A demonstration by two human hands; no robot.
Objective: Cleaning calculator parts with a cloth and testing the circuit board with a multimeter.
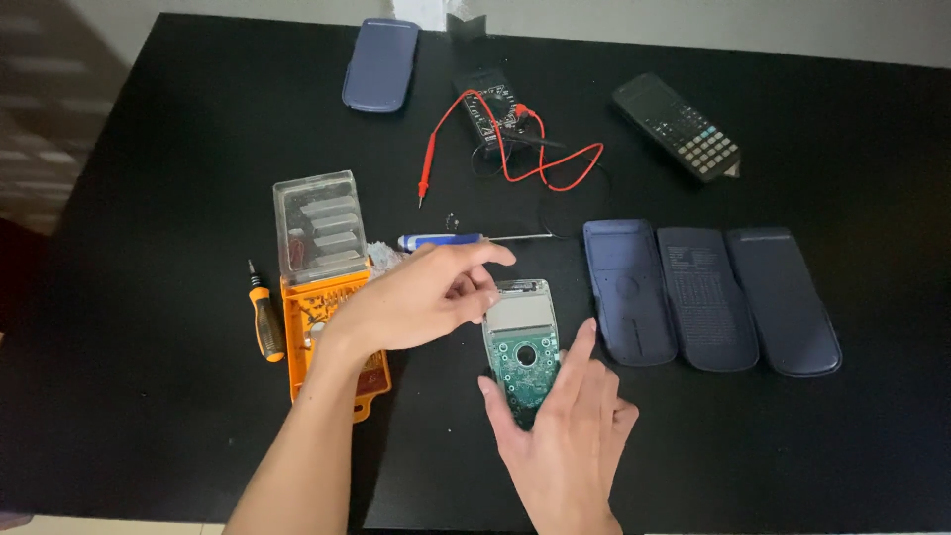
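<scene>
Pinching the upper left edge of an opened calculator point(522, 347), the left hand point(416, 302) has its fingers point(485, 287) together on the clear display end. The right hand point(565, 436) clamps the lower end, its fingers on the green circuit board. The calculator lies near the middle of the black table point(149, 149). Just left stands an orange bit case point(322, 287) beside a small orange screwdriver point(265, 317); a blue screwdriver point(466, 239) lies above. Right lie three dark blue covers point(708, 297); farther back, a multimeter point(495, 114) with red leads and a second calculator point(676, 125).
</scene>
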